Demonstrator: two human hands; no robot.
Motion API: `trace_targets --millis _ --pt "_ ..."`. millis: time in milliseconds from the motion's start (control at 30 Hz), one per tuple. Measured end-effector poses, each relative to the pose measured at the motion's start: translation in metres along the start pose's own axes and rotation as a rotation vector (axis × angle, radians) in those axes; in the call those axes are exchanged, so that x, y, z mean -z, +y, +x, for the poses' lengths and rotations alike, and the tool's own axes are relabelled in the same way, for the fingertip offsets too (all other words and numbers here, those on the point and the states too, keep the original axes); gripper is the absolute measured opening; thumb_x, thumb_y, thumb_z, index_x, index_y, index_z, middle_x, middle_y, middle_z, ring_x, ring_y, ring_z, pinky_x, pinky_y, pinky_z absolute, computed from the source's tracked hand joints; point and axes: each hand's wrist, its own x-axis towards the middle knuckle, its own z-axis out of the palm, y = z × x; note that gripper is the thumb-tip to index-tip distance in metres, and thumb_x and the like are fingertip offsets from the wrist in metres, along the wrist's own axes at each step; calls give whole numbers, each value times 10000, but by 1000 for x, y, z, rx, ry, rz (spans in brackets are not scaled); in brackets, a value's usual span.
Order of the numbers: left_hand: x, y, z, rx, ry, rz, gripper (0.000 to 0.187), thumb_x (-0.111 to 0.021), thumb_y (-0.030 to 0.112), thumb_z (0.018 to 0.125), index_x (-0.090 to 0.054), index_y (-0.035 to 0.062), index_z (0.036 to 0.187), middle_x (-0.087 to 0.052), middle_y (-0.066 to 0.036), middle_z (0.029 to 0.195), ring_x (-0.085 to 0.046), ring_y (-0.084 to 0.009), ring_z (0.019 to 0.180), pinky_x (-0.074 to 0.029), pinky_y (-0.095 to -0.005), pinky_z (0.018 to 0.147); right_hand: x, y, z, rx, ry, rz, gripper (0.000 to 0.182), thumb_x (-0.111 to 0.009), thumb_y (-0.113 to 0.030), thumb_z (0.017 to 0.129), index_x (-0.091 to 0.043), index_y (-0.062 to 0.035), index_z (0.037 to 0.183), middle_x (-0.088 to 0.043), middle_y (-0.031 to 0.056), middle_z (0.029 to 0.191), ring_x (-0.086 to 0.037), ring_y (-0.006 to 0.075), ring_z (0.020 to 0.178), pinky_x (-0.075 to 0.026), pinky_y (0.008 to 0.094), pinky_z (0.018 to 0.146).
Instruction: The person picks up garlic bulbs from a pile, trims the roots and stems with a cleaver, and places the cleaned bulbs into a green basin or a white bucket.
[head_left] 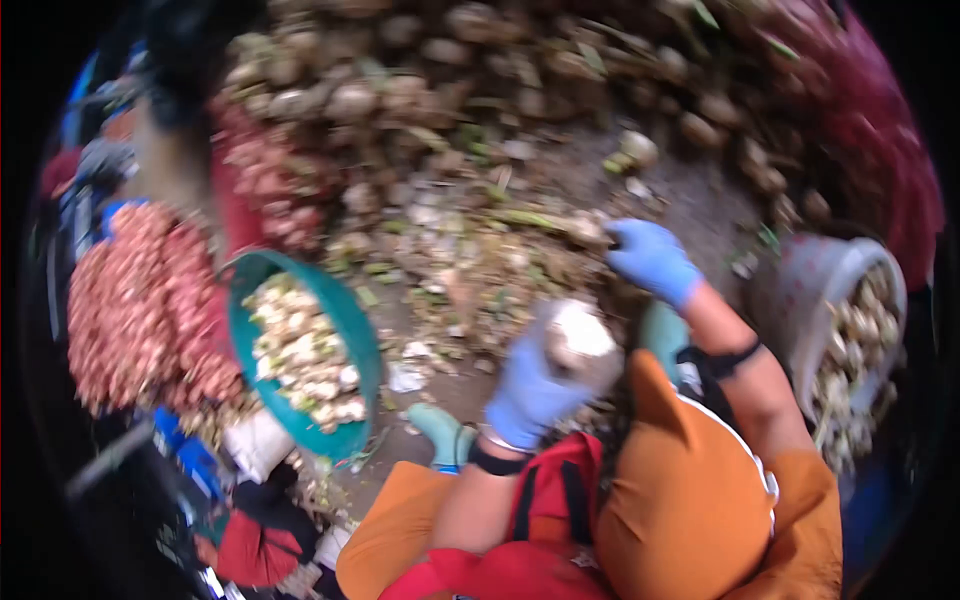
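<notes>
Down on the dirt floor (690,215), littered with peelings and trimmed scraps, a person in orange trousers sits among heaps of root vegetables. Their left hand (528,395), in a blue glove, has its fingers (510,405) wrapped around a pale, cut root bulb (580,345), holding it up close to the body, cut face towards the camera, seemingly so it can be looked over or worked on. The right hand (650,258), also gloved in blue, stretches forward to the scrap-strewn ground near the big pile of unpeeled roots (420,70); whether its fingers are closed on anything I cannot tell, since motion blur smears them.

At the left stands a teal basin (350,330) full of pale trimmed pieces, within easy reach for dropping cleaned ones. A white bucket (850,270) at the right holds more roots and stalks. Red mesh sacks (140,300) of small bulbs lie beyond the basin. The edges of the view are dark and cropped, and the whole picture is soft, so the exact kind of root is hard to name.
</notes>
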Motion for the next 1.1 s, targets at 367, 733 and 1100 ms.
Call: trace_targets --millis 367,733,1100 --pt "48 -99 13 337 248 -824 606 -626 72 918 -342 63 1453 -624 -127 1219 -674 -212 995 -544 -310 898 36 -96 -9 250 -107 548 209 -693 -182 749 -670 -63 920 -631 103 863 -638 256 745 -510 365 673" --pt "164 -13 -38 -195 272 -1156 531 -629 547 893 -603 147 1241 -626 1 977 -529 -78 706 -475 -272 723 20 -34 5 143 99 1 280 -685 -239 739 -659 -77 966 -614 170 1190 -625 369 975 -508 457 831" --pt "39 -55 29 -321 107 970 722 -763 119 781 -422 2 1407 -469 -151 1419 -428 -279 1338 -329 -405 1131 -6 -38 34 -111 -471 764 297 -691 -265 807 -667 -50 1011 -664 126 891 -624 267 770 -501 361 707"
